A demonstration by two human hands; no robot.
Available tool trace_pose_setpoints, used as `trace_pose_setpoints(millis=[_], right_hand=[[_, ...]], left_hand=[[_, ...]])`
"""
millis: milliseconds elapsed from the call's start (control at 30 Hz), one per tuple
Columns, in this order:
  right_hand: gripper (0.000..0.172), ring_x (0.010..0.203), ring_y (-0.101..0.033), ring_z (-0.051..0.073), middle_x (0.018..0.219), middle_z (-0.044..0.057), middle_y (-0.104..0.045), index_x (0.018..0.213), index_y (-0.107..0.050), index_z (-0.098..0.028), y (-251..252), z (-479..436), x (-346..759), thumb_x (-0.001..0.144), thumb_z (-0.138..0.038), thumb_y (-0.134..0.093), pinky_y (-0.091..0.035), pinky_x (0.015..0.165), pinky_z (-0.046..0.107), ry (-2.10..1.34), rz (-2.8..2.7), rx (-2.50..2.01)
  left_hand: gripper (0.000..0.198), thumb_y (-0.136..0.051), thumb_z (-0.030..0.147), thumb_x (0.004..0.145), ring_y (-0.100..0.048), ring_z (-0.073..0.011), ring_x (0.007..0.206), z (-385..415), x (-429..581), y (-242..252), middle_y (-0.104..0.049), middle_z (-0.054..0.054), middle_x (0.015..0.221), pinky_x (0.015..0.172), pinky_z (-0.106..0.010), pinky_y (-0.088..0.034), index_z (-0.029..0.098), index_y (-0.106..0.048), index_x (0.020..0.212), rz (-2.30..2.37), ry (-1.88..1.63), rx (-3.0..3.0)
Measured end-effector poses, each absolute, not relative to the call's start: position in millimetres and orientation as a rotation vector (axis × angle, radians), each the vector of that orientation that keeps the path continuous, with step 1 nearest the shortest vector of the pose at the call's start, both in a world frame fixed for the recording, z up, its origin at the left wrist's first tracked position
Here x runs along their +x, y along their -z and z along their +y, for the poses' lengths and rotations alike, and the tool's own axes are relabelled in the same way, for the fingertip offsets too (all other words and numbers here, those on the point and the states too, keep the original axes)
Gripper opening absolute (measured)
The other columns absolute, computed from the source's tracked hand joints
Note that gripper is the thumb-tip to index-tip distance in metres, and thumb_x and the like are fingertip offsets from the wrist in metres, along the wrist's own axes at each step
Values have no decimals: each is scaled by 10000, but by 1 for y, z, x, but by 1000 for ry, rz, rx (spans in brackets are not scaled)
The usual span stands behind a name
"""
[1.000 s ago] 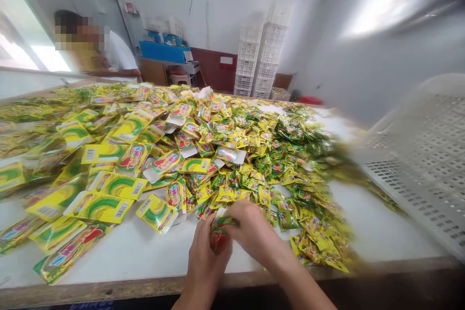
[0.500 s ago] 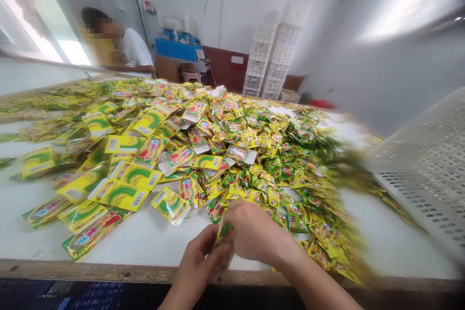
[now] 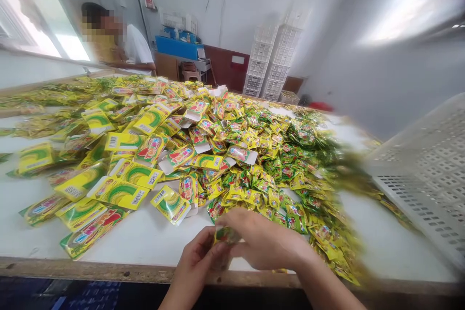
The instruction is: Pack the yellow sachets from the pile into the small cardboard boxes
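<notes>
Fingers of my left hand [image 3: 194,262] pinch a green packet [image 3: 225,235], lower centre; my right hand [image 3: 267,240] curls over it, grip hidden.

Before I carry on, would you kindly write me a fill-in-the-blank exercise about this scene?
The left hand meets the ____ hand at a small printed packet.
In the picture, most yellow cartons lie on the ____ side.
The stacked crates behind are ____ in colour.
The basket at the right has many small ____.
Missing words: right; left; white; holes.
</notes>
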State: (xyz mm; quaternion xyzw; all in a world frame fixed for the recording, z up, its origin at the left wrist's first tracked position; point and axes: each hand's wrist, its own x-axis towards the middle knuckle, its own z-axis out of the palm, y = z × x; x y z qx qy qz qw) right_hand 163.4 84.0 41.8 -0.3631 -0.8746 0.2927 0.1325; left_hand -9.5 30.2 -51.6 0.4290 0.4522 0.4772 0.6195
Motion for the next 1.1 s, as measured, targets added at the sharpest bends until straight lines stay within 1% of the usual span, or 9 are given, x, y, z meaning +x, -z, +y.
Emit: trace_pose_setpoints(millis=[67,167,300,367,500,600,733,900,1100], right_hand=[[314,862,-613,160,959,5,-680,1084,-643,-226,-38,85,168,795,-104,-666,-437,723,228,-925,-2360,-1136],[139,815,-602,151,838,-5,-669,831,-710,-220,-23,82,166,825,-92,-657,-450,739,243,-872,-2255,-1162],[14,1177,-474,273,1207,45,-614,814,-753,-259,-2,69,161,806,-252,-744,-396,965,411,-680,-2343,-1042],[117,1249,-420,292,1302,45,-569,946,-748,-305,7,63,164,832,-302,-718,-369,1005,457,-728,-2240,-1023],[177,792,-607,183,979,61,-637,1020,-683,-248,36,54,167,879,-335,-620,-495,653,296,-1135,-1546,-1177],[218,488,-483,103,704,-14,-569,932,-639,-197,55,48,158,820,-384,-650,-359,429,202,-1579,-1197,-1168],[113,574,-515,122,660,-21,-573,853,-694,-193,53,53,144,756,-244,-668,-416,538,224,-1338,-1344,-1185],[166,807,-617,188,808,37,-697,916,-784,-267,41,69,146,864,-319,-635,-487,733,292,-1061,-1522,-1105],[259,550,-544,130,674,-4,-616,867,-772,-222,58,71,143,729,-441,-781,-451,500,242,-1210,-1307,-1197]], left_hand=[[237,-704,402,784,-626,-215,829,30,-10,51,-704,-32,841,713,-262,-477,202,-693,910,1046,-1101,951],[226,-722,369,774,-623,-213,855,32,-11,52,-704,-32,863,754,-267,-481,198,-694,919,1022,-1081,983],[214,-699,360,802,-616,-216,906,32,-14,57,-703,-21,894,798,-266,-480,216,-684,959,1027,-1074,1046],[206,-673,360,829,-613,-217,939,31,-15,59,-706,-17,929,817,-265,-479,231,-677,989,1032,-1059,1030],[239,-585,353,894,-585,-217,1053,30,-20,58,-702,-33,1079,937,-294,-447,238,-682,1079,1030,-1089,847],[206,-580,230,867,-609,-215,988,35,-22,48,-714,-53,1050,907,-312,-467,195,-705,1027,913,-1008,745],[189,-609,161,792,-643,-194,848,42,-20,38,-737,-42,938,769,-280,-511,186,-719,945,908,-948,734],[346,-746,361,749,-593,-252,1180,45,-24,57,-739,-43,1136,1057,-356,-430,233,-732,1070,1228,-1087,866],[386,-724,422,766,-613,-266,1169,47,-28,77,-735,-20,1152,992,-357,-511,266,-712,1118,1372,-1131,1089]])
